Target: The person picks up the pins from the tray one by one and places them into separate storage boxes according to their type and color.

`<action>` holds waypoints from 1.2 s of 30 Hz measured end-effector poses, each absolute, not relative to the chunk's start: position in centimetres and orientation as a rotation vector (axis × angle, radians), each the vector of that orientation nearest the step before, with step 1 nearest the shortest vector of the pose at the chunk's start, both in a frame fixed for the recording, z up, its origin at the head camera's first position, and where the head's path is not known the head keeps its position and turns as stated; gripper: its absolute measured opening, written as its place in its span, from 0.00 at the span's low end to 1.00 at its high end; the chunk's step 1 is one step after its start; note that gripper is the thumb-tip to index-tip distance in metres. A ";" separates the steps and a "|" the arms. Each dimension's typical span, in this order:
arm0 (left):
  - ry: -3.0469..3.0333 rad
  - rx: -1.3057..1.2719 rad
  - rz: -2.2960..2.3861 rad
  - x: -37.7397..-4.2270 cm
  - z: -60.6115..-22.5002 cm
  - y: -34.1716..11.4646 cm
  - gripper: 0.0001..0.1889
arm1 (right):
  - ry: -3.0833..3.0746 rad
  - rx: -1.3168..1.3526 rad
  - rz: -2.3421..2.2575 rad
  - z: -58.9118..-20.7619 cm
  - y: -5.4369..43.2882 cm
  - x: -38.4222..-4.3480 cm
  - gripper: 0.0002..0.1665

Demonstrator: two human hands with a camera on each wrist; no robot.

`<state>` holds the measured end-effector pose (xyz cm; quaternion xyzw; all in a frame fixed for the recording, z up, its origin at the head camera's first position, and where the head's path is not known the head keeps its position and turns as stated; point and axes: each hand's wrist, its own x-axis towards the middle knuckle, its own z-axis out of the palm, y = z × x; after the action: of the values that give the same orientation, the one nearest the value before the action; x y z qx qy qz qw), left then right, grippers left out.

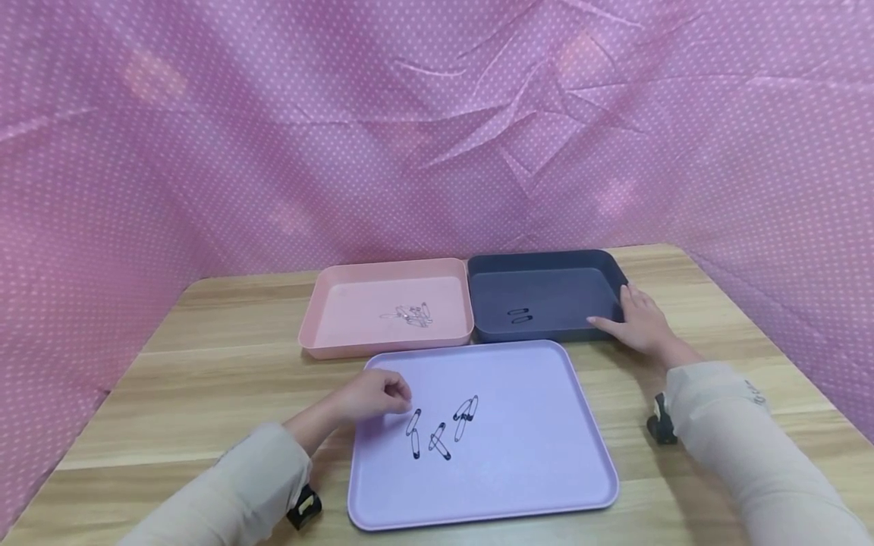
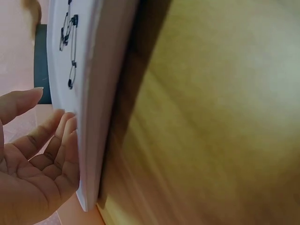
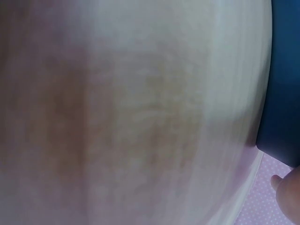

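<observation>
Black slim safety pins (image 1: 438, 437) lie near the loosely curved, empty left hand (image 1: 374, 394) — picking seems the step, next needing a fingertip pinch; the right hand (image 1: 640, 322) spreads at the navy rectangular tray (image 1: 546, 292).

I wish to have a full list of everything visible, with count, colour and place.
Pink rectangular tray: one, pale pink, back left
Dark rectangular tray: one, blue-grey, back right
Lavender rectangular tray: one, lavender, front centre
Thin safety pins: overlapping pile, count unclear, silvery, in pink tray
Black safety pins: two, black, in dark tray
Dark-headed safety pins: about seven, black-headed, on lavender tray
Wood-grain table: one, light brown, under trays
Dotted fabric sheet: one, pink, behind table
Wrist devices: two, black, one at each wrist
Sleeves: two, pale beige, on forearms
Left hand: one, bare, at lavender tray's left side
Right hand: one, bare, at dark tray's corner
</observation>
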<state>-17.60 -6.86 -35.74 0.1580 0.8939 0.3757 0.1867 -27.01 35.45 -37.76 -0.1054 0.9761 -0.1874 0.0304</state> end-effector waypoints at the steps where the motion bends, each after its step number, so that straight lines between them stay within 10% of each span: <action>1: 2.515 0.430 1.044 -17.5 -35.8 -6.9 0.05 | 3.009 -0.325 -0.576 -37.8 35.5 -27.0 0.58; 36: 2.725 0.556 0.777 -16.7 -36.9 -5.4 0.08 | 3.018 -0.320 -0.569 -38.1 35.8 -27.2 0.60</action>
<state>-16.70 -5.43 -36.88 0.1909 0.9361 0.2669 0.1266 -27.19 35.81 -38.11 -0.1034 0.9770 -0.1843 0.0270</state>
